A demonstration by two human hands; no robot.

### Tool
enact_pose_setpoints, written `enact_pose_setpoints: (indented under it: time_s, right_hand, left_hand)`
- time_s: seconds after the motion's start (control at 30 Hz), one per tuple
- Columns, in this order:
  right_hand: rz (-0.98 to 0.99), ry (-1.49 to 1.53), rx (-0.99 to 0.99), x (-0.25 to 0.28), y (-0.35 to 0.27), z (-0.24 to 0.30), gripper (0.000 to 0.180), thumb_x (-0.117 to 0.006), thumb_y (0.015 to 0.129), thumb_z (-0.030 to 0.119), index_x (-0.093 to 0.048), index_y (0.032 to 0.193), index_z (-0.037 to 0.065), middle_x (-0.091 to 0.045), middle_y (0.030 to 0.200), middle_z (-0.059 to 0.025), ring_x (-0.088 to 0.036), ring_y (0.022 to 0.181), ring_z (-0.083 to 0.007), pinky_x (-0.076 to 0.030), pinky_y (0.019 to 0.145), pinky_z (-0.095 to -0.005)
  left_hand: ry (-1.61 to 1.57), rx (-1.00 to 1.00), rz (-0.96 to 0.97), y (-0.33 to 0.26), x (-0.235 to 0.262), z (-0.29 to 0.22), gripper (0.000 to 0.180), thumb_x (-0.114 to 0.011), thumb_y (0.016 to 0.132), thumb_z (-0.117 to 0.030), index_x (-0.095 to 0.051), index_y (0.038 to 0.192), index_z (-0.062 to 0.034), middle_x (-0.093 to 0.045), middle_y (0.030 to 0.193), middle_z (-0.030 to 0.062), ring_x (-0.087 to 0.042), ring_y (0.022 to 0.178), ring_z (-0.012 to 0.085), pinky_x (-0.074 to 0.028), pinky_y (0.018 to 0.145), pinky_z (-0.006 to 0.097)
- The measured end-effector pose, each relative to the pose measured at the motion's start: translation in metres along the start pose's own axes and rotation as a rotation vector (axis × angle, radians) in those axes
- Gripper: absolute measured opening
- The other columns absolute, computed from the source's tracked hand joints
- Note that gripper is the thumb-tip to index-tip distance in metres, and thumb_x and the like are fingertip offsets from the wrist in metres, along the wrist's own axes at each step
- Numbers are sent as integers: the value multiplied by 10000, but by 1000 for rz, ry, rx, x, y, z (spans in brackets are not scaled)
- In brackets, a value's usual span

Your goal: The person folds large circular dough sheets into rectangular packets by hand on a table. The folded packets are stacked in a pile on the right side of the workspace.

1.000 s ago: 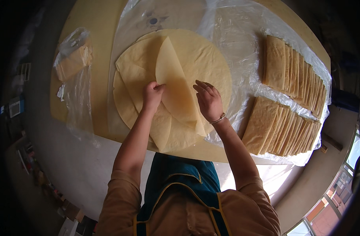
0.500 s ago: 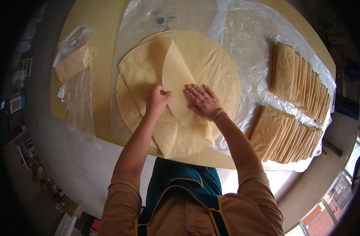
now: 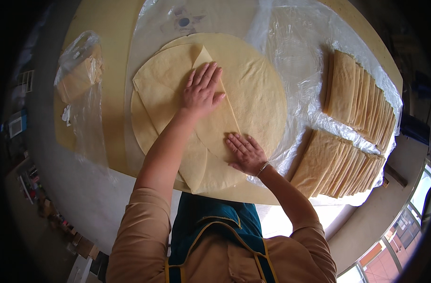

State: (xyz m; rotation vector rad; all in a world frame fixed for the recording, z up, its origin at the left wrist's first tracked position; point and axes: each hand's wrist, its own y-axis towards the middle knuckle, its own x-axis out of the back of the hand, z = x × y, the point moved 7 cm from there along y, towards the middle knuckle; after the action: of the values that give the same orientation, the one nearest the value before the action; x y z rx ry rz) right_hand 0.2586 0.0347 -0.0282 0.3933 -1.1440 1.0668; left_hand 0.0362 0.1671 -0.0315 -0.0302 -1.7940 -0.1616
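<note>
A stack of large, thin, round dough sheets [image 3: 258, 80] lies in front of me. The top sheet has a folded flap [image 3: 210, 132] with a straight crease slanting from the far left down to the right. My left hand [image 3: 200, 92] lies open on the flap near the crease's far end, fingers spread and pointing away from me. Lower down, my right hand [image 3: 246, 153] presses flat with open fingers by the crease's near end; a thin bracelet circles that wrist. Another folded corner [image 3: 194, 174] points toward the table's near edge.
Two rows of folded dough sheets stand at the right, a far row [image 3: 357, 94] and a near row [image 3: 333, 165], on clear plastic film [image 3: 291, 61]. At the left, a bagged tan packet [image 3: 78, 78] rests on the yellowish table [image 3: 114, 61].
The raised flap has come down flat. My left hand has let go of its edge, opened and moved farther away; my right hand has slid nearer along the crease.
</note>
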Motion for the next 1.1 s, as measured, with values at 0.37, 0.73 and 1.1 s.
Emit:
enact_pose_setpoints:
  time_s: [0.37, 0.73, 1.1]
  right_hand:
    - [-296, -32, 94, 72, -80, -13, 407, -668, 836, 85, -693, 1242, 95, -648, 1356, -97, -611, 1246, -286, -481, 1083, -468]
    - [-342, 10, 88, 89, -55, -5, 240, -662, 861, 73, -707, 1096, 87, -636, 1302, -117, -624, 1158, -327, -518, 987, -446]
    - [-633, 401, -356, 44, -158, 88, 154, -630, 882, -24, -683, 1022, 12, -675, 1202, -216, -628, 1154, -400, -497, 1018, -492]
  left_hand:
    - [-323, 61, 43, -82, 98, 17, 566, -748, 860, -139, -578, 1394, -63, -527, 1512, 120, -518, 1374, 321, -436, 1136, 463]
    - [-703, 1046, 485, -577, 91, -57, 385, -732, 874, -82, -653, 1249, -45, -715, 1136, 157, -723, 977, 280, -581, 864, 400]
    - [-1122, 1685, 586, -793, 75, -159, 347, -753, 915, -248, -736, 1203, -57, -743, 1155, 112, -706, 1019, 222, -555, 918, 391]
